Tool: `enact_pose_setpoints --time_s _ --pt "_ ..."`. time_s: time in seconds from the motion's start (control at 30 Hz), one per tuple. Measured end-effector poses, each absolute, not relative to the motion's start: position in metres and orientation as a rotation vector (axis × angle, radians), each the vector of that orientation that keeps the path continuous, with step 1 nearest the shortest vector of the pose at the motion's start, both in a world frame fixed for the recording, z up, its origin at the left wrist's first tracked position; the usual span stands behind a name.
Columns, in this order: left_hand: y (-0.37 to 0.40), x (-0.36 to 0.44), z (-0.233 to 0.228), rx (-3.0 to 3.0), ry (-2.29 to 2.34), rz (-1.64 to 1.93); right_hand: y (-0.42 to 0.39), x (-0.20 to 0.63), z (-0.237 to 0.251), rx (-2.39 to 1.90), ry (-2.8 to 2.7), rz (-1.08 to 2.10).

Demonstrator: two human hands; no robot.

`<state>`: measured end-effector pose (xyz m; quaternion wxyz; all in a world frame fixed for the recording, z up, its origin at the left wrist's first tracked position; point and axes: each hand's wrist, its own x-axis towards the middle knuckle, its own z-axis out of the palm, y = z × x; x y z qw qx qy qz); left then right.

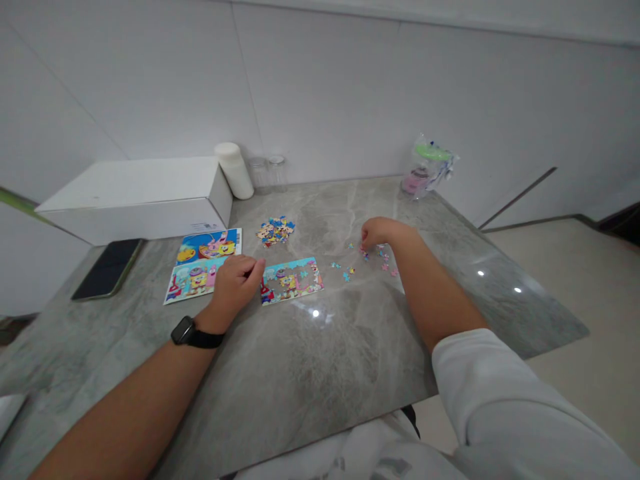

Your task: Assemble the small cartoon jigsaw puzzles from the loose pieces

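Note:
My right hand [384, 231] reaches over the loose jigsaw pieces [385, 267] on the right, fingertips pinched down on a small puzzle piece [363, 250]. More single pieces lie between that hand and a partly assembled jigsaw puzzle [293, 281], whose frame is filled along the edges and which has grey gaps inside. My left hand [237, 285] is curled closed beside the puzzle's left edge, with nothing visible in it. It covers the right part of a printed cartoon picture card [193, 280]. A second cartoon picture [210, 244] lies just behind that card.
Behind the puzzle is a heap of mixed pieces [277, 231]. A white box [135, 200], a white bottle [235, 171] and two clear glasses [277, 172] stand along the wall. A phone [109, 269] lies left. A plastic-wrapped cup [425, 170] stands back right, near the table's [525, 320] right edge.

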<state>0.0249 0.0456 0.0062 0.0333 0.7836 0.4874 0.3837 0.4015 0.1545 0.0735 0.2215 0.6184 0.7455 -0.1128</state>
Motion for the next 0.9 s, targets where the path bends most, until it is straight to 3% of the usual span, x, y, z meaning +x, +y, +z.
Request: enact_pose_setpoints --time_s 0.9 --pt "0.048 0.025 0.006 2.446 1.517 1.059 0.165 0.401 0.058 1.834 2.132 -0.23"
